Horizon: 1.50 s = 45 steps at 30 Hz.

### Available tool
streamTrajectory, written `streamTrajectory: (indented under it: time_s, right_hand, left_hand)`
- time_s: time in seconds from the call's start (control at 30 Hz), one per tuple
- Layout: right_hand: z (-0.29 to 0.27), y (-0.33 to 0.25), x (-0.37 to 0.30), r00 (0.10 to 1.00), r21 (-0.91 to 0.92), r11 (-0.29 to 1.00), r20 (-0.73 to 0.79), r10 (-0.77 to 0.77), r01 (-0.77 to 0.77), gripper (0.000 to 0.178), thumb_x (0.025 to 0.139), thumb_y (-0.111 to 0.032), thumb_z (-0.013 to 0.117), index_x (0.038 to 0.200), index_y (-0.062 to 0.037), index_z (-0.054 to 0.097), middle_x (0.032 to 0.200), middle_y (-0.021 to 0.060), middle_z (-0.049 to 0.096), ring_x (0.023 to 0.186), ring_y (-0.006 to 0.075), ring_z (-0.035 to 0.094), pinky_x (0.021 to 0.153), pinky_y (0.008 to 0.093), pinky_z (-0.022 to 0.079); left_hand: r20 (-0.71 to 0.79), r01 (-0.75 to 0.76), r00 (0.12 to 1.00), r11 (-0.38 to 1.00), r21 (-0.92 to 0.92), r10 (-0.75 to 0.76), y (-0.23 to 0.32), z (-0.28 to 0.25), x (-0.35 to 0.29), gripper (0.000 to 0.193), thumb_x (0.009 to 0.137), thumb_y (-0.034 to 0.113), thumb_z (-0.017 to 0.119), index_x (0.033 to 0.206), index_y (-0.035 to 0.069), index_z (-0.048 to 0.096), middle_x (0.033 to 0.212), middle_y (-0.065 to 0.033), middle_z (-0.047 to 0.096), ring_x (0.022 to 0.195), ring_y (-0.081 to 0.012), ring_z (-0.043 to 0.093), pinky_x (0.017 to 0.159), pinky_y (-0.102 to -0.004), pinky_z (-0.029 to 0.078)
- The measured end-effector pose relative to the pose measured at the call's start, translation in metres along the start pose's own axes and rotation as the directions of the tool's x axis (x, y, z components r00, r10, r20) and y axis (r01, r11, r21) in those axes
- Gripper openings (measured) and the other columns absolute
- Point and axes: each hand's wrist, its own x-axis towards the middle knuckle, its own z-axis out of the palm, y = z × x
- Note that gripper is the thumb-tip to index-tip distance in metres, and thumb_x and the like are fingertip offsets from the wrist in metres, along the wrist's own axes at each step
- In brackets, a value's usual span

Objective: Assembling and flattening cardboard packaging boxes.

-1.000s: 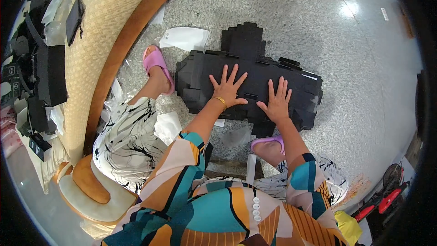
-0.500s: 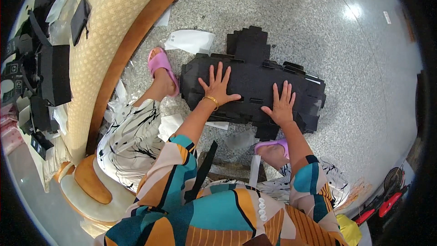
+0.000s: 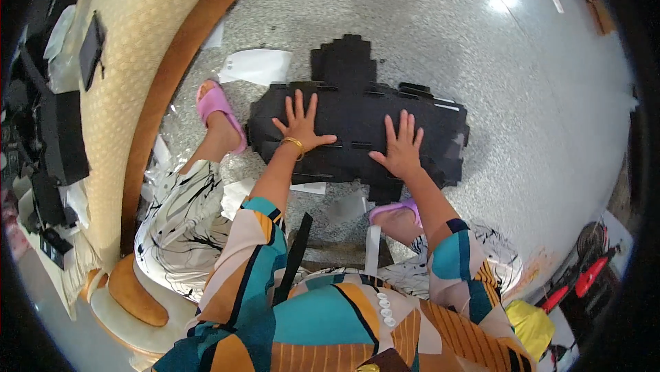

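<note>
Flattened black cardboard boxes lie stacked on the speckled floor in front of me, their notched flaps sticking out on the far and near sides. On the left part of the stack rests my left hand, palm down with its fingers spread and a gold bracelet at the wrist. My right hand presses flat on the right part, thumb pointing inward. Neither hand grips anything. A thin white edge shows between layers at the far right of the stack.
White paper lies beyond the stack at the left, by my pink slipper. Along the left runs a wood-edged cream sofa with black boxes on it. Red-handled tools and a yellow bag sit at lower right.
The whole view has shifted, so the stack and hands appear farther left. Both hands stay flat on the cardboard, in about the same places; its edges look a little flatter.
</note>
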Motion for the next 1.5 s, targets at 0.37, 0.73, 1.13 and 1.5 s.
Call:
streamTrajectory:
  time_s: [0.37, 0.73, 1.13, 1.5]
  right_hand:
    - [0.013, -0.076, 0.046, 0.939, 0.189, 0.979, -0.318, 0.135, -0.077, 0.073, 0.079, -0.036, 0.059, 0.138, -0.0074, 0.026, 0.142, 0.0264, 0.014, 0.133, 0.0400, 0.014, 0.103, 0.0561, 0.015]
    - [0.009, -0.010, 0.042, 0.909, 0.103, 0.995, -0.415, 0.046, -0.003, 0.065, 0.079, -0.034, 0.059, 0.135, -0.0123, 0.034, 0.143, 0.0128, 0.025, 0.132, 0.0300, 0.023, 0.104, 0.0519, 0.019]
    - [0.014, 0.020, 0.031, 0.937, 0.021, 1.000, -0.349, -0.002, 0.010, 0.067, 0.082, -0.037, 0.053, 0.137, -0.0081, 0.028, 0.144, 0.0125, 0.023, 0.134, 0.0285, 0.020, 0.106, 0.0506, 0.017]
    - [0.004, 0.000, 0.032, 0.982, -0.026, 0.983, -0.054, 0.183, -0.184, 0.085, 0.081, -0.054, 0.050, 0.142, -0.0091, 0.012, 0.148, 0.0181, 0.001, 0.136, 0.0344, -0.001, 0.100, 0.0641, 0.009]
  left_hand:
    - [-0.035, 0.058, 0.998, 0.998, 0.008, -0.058, 0.003, 0.006, 0.007, 0.125, 0.047, 0.063, 0.074, 0.143, 0.029, 0.002, 0.148, -0.0069, -0.017, 0.135, -0.0319, -0.016, 0.094, -0.0713, 0.002]
    - [-0.079, 0.044, 0.996, 0.999, 0.010, -0.043, 0.000, 0.008, 0.007, 0.126, 0.045, 0.064, 0.075, 0.143, 0.028, 0.004, 0.149, -0.0074, -0.013, 0.136, -0.0334, -0.013, 0.093, -0.0724, 0.005]
    - [-0.051, 0.087, 0.995, 0.994, 0.063, -0.084, 0.013, 0.004, 0.001, 0.116, 0.056, 0.059, 0.072, 0.143, 0.031, 0.000, 0.148, -0.0066, -0.015, 0.135, -0.0349, -0.012, 0.092, -0.0729, 0.009]
    - [-0.035, -0.005, 0.999, 1.000, 0.011, 0.005, 0.054, 0.029, -0.053, 0.077, 0.081, 0.041, 0.059, 0.142, 0.032, 0.013, 0.149, -0.0046, -0.009, 0.136, -0.0345, -0.006, 0.092, -0.0741, 0.011]
